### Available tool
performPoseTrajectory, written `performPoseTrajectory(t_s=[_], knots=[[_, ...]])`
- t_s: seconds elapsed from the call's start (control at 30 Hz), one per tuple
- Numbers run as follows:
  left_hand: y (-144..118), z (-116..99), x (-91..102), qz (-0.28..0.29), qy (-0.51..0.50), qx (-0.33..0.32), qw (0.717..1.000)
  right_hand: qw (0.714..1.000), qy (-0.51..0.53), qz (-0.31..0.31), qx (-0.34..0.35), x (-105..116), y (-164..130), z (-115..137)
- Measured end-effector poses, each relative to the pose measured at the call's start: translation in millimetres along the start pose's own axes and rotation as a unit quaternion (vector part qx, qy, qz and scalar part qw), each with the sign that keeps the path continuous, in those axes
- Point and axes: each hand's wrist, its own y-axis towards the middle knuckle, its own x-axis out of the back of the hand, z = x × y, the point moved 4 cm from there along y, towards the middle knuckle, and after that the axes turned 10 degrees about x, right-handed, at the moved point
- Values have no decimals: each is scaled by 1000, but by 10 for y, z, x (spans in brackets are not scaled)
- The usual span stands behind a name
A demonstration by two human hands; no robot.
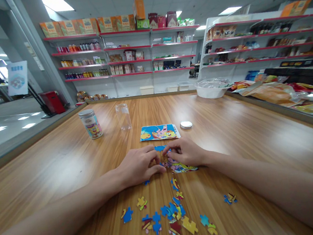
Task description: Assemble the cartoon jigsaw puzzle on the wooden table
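— Shop shelves with red edges line the back wall, and a long wooden table (pixel 63 163) runs out from the camera. What lies between the hands?

— A partly joined puzzle (pixel 178 166), bright blue with pink and yellow cartoon figures, flat on the table at its middle. The left hand (pixel 138 166) rests palm down on its left edge, fingers curled, the grip closed on a piece that I can barely see. The right hand (pixel 187 152) lies on its upper right part, fingertips pressed together on the joined section. The two hands almost touch.

— And the loose pieces?

— They are scattered nearer the camera. I count roughly fifteen loose pieces (pixel 170 211), mostly blue, some yellow and red; a few overlap, so the count is not exact. One more blue piece (pixel 159 148) lies just beyond the fingers.

— What else stands on the table?

— One picture card (pixel 158 132) with the same cartoon, just beyond the hands. One round white lid (pixel 186 124) to its right. One printed tin (pixel 90 123) and one clear tube (pixel 123 117) stand upright farther left, near each other but apart. One white bowl (pixel 211 90) sits at the far right, beside snack packets (pixel 273 92).
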Motion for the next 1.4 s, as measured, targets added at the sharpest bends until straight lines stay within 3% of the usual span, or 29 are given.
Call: performPoseTrajectory(t_s=[0.33, 0.7, 0.97, 1.4], knots=[[-9, -43, 43, 30, 4, -11, 999, 1000, 2, -1, 3, -6, -4, 0], [-13, -33, 9, 7, 9, 14, 1000, 1000, -1, 1, 6, -10, -5, -7], [-74, -58, 24, -23, -16, -80, 996, 1000, 3, -2, 6, -8, 1, 16], [-11, 32, -26, -49, -58, -89, 993, 1000, 10, 12, -2, -32, -15, -50]])
